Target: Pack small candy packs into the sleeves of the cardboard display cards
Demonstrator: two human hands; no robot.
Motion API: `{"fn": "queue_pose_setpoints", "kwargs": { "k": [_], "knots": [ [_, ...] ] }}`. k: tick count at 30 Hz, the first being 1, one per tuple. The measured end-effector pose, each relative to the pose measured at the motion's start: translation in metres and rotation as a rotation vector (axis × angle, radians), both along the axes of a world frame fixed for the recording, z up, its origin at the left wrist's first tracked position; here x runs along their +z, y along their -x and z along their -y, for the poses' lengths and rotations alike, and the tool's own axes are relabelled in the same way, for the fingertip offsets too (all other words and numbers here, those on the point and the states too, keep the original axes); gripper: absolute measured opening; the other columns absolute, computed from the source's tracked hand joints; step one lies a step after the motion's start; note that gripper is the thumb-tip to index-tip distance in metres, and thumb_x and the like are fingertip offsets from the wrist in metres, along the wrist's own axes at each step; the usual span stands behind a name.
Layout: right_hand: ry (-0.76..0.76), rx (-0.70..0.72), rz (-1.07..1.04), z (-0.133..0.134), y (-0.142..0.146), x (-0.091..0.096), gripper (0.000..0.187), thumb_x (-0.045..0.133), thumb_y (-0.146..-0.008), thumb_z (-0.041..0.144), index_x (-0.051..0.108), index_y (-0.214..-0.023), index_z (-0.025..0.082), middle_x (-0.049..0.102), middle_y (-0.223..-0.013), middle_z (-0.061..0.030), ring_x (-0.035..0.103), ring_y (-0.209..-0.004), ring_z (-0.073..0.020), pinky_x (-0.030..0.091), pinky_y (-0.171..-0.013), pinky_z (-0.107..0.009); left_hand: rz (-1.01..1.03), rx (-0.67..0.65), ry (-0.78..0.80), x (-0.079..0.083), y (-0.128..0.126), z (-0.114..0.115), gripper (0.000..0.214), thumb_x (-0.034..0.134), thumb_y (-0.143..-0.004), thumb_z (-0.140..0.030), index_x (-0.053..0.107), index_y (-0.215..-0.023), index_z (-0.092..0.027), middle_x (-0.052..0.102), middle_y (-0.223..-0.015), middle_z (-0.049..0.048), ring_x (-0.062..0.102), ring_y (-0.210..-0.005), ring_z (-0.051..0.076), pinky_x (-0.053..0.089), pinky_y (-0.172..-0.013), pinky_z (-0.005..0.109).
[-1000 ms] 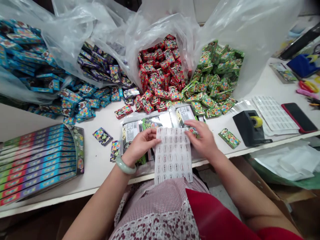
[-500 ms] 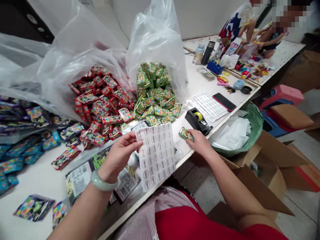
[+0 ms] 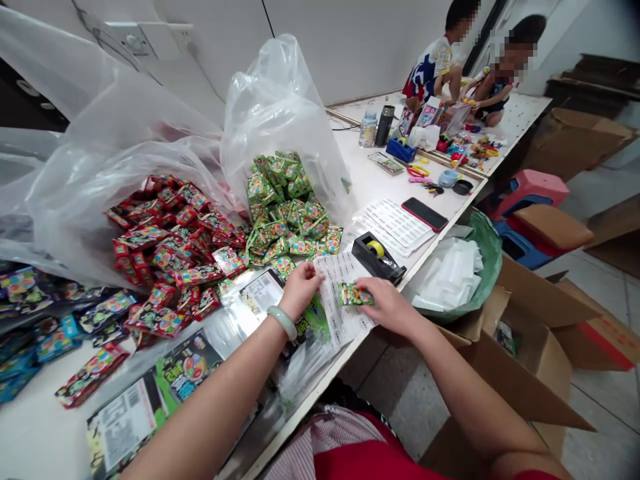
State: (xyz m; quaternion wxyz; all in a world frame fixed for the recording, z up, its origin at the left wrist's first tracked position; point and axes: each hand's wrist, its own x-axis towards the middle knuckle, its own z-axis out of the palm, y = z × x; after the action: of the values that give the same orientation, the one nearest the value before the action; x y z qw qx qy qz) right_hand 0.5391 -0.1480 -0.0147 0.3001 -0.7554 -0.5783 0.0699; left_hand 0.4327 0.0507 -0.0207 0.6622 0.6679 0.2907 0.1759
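Observation:
My left hand (image 3: 300,288), with a pale bangle (image 3: 283,323) on the wrist, pinches the upper left edge of a sheet of round stickers (image 3: 341,333). The sheet lies low over the table's front edge, partly on clear plastic packaging (image 3: 300,373). A small green candy packet (image 3: 354,295) is held in the fingers of my right hand (image 3: 387,305), just above the sheet. Behind that hand stands a black tape dispenser (image 3: 379,257) with yellow tape. More green packets (image 3: 285,207) spill from a clear plastic bag (image 3: 285,100) beyond my hands.
Red packets (image 3: 170,233) heap at the left, with blue packets (image 3: 57,337) further left. Sticker sheets (image 3: 395,227) and a phone (image 3: 425,214) lie to the right. A green-lined bin (image 3: 487,267) and open cardboard boxes (image 3: 525,340) stand below the table edge. Two people sit at the far end.
The sticker sheet has gone from raised to lower and flatter, with my left hand moved right. My right hand has brought the green packet left over the sheet. The view has shifted.

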Motion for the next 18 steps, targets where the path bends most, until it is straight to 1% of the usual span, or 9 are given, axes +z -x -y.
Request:
{"fn": "queue_pose_setpoints", "kwargs": {
  "k": [2,5,8,10,12,13,14,16,18],
  "knots": [
    [0.106,0.033,-0.010,-0.005,0.001,-0.012,0.034,0.061,-0.073,0.006,0.057,-0.105,0.019,0.063,-0.117,-0.0100,0.057,-0.112,-0.0230,0.044,-0.095,-0.041,-0.052,-0.001,-0.076,-0.003,0.000,-0.006,0.017,0.066,-0.061,-0.021,0.055,-0.073,-0.017,0.061,-0.066,0.0000,0.057,-0.060,0.014,0.044,-0.055,0.025],
    [0.211,0.059,-0.009,-0.009,0.001,-0.020,0.032,0.060,-0.072,0.004,0.059,-0.100,0.018,0.062,-0.115,-0.0098,0.055,-0.113,-0.0229,0.043,-0.096,-0.039,-0.117,0.032,-0.213,0.002,0.008,-0.016,0.028,0.066,-0.059,-0.015,0.059,-0.086,-0.017,0.059,-0.070,-0.0001,0.055,-0.062,0.015,0.043,-0.059,0.027],
    [0.275,0.070,-0.011,-0.010,-0.002,-0.012,0.034,0.065,-0.072,0.010,0.060,-0.105,0.019,0.059,-0.119,-0.0098,0.050,-0.117,-0.0245,0.040,-0.098,-0.040,-0.145,0.062,-0.339,0.018,0.025,-0.024,0.035,0.067,-0.062,-0.017,0.061,-0.096,-0.018,0.058,-0.078,0.0008,0.053,-0.065,0.015,0.043,-0.065,0.029],
    [0.302,0.074,-0.020,-0.009,-0.005,-0.004,0.033,0.066,-0.074,0.016,0.060,-0.106,0.019,0.057,-0.122,-0.0108,0.049,-0.118,-0.0254,0.039,-0.099,-0.042,-0.149,0.050,-0.389,0.033,0.044,-0.027,0.035,0.067,-0.066,-0.024,0.061,-0.100,-0.019,0.060,-0.082,0.0018,0.054,-0.069,0.016,0.045,-0.067,0.031],
    [0.297,0.078,-0.021,-0.010,-0.007,0.004,0.025,0.064,-0.079,0.021,0.061,-0.103,0.019,0.058,-0.120,-0.0117,0.052,-0.115,-0.0251,0.039,-0.097,-0.042,-0.126,0.045,-0.406,0.046,0.073,-0.030,0.037,0.065,-0.072,-0.033,0.059,-0.106,-0.019,0.062,-0.087,0.0032,0.057,-0.075,0.018,0.047,-0.070,0.031],
    [0.278,0.079,-0.019,-0.010,-0.008,0.008,0.020,0.061,-0.082,0.023,0.061,-0.101,0.018,0.060,-0.116,-0.0115,0.054,-0.111,-0.0246,0.040,-0.096,-0.041,-0.111,0.069,-0.403,0.052,0.092,-0.033,0.039,0.064,-0.074,-0.037,0.059,-0.108,-0.019,0.063,-0.089,0.0040,0.058,-0.079,0.018,0.048,-0.071,0.031],
    [0.250,0.083,-0.021,-0.011,-0.008,0.011,0.016,0.058,-0.085,0.023,0.062,-0.099,0.018,0.062,-0.111,-0.0109,0.056,-0.107,-0.0240,0.041,-0.093,-0.041,-0.097,0.123,-0.393,0.055,0.114,-0.037,0.040,0.063,-0.075,-0.041,0.058,-0.109,-0.019,0.063,-0.091,0.0046,0.059,-0.082,0.019,0.049,-0.073,0.032],
    [0.180,0.095,-0.057,-0.016,-0.002,0.017,0.012,0.053,-0.088,0.024,0.062,-0.095,0.018,0.065,-0.102,-0.0090,0.059,-0.099,-0.0225,0.043,-0.089,-0.038,-0.102,0.335,-0.374,0.058,0.168,-0.045,0.041,0.065,-0.074,-0.044,0.059,-0.107,-0.019,0.064,-0.093,0.0050,0.060,-0.085,0.019,0.049,-0.077,0.033],
    [0.106,0.129,-0.145,-0.026,0.012,0.022,0.012,0.052,-0.090,0.025,0.061,-0.095,0.019,0.066,-0.098,-0.0075,0.060,-0.095,-0.0211,0.044,-0.087,-0.036,-0.137,0.590,-0.391,0.053,0.229,-0.050,0.044,0.069,-0.070,-0.044,0.059,-0.104,-0.020,0.064,-0.092,0.0040,0.060,-0.086,0.019,0.048,-0.082,0.035]
  ]
}}
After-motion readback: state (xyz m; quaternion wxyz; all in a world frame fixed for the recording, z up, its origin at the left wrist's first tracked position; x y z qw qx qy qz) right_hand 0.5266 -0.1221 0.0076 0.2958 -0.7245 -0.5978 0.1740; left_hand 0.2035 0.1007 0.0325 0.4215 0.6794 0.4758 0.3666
